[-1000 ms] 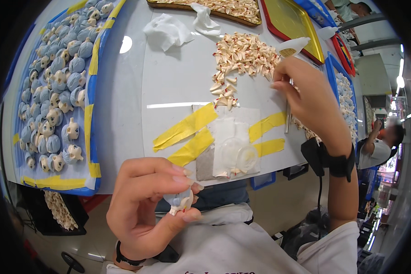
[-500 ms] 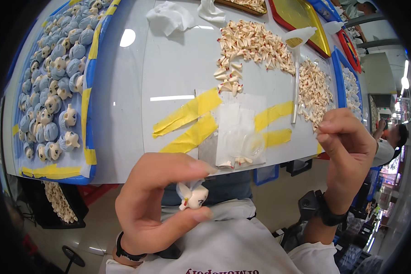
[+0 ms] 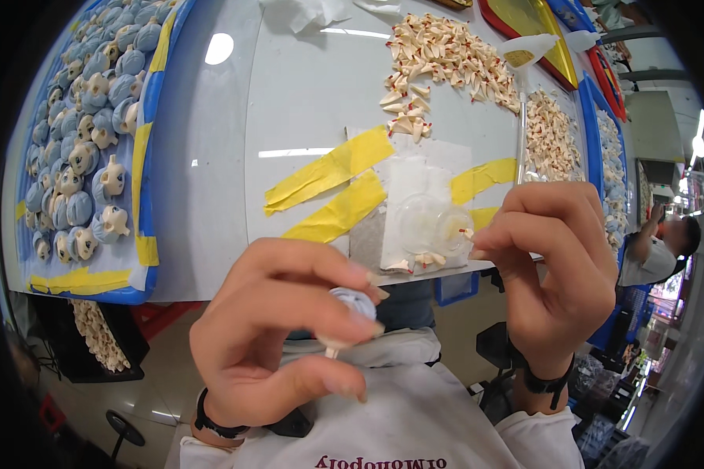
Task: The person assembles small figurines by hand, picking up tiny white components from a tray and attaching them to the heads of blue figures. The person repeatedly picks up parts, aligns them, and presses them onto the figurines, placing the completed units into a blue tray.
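My left hand (image 3: 270,328) is closed around a small doll head with blue hair (image 3: 353,301), held between fingers and thumb above my lap. Its face is mostly hidden behind my fingers. My right hand (image 3: 559,270) pinches a tiny cream ear piece with a red tip (image 3: 466,232). That piece is at the edge of a small clear round dish (image 3: 418,223), on a white paper pad (image 3: 438,160) taped to the table. A few similar ear pieces (image 3: 429,259) lie on the pad's near edge.
Left stands a blue tray (image 3: 150,102) full of blue-haired doll heads. Ear pieces lie in heaps (image 3: 454,59) farther back and at right (image 3: 551,133). A white-tipped bottle (image 3: 528,48), a gold tray (image 3: 536,31) and crumpled tissue (image 3: 309,12) are beyond. A person (image 3: 657,246) sits at far right.
My right hand has moved left from the right heap to the clear dish, where the ear piece now shows. My left hand has turned the doll head, so its hair shows instead of its face.
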The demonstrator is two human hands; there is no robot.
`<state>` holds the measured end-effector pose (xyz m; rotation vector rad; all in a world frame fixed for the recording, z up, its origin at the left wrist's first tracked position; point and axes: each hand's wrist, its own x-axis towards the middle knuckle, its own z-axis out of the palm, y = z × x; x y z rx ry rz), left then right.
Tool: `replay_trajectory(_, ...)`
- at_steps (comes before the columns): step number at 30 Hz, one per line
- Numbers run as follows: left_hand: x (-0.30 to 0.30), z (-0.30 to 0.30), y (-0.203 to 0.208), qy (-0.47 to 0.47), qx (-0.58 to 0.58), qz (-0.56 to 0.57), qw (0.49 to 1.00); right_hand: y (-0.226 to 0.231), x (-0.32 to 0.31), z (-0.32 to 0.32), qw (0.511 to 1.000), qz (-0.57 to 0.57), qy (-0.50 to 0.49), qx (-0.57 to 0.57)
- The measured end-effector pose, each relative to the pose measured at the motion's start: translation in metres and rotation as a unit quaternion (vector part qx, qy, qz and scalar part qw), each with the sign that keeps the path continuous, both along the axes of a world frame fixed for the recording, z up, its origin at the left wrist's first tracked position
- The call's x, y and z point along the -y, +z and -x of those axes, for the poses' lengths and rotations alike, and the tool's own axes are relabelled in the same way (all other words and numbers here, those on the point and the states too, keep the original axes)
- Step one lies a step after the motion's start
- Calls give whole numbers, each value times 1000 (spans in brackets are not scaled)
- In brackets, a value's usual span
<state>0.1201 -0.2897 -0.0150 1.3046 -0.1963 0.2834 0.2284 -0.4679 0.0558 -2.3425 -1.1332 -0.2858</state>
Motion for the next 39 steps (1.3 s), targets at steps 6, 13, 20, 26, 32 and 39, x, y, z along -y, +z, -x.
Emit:
replay_trajectory(6, 22, 0, 18, 68, -118, 103, 985, -3, -3, 1, 1000, -10, 4, 13)
replay_trajectory(13, 33, -6, 23, 87, -127, 154, 976, -5, -1, 14, 960, -195, 18, -203)
replay_trajectory(20, 34, -1, 21, 74, -85, 106, 988, -9, -9, 41, 932, -233, 21, -277)
replay_trajectory(26, 30, 8, 14, 88, -49, 30, 994, -3, -5, 39, 964, -178, 45, -194)
replay_trajectory(32, 36, -1, 23, 168, 29, -121, 978, 5, 5, 31, 940, -203, 52, -270)
replay_trajectory(39, 36, -1, 44, 189, 144, -483, 843, 27, 41, 16, 928, -139, 17, -344)
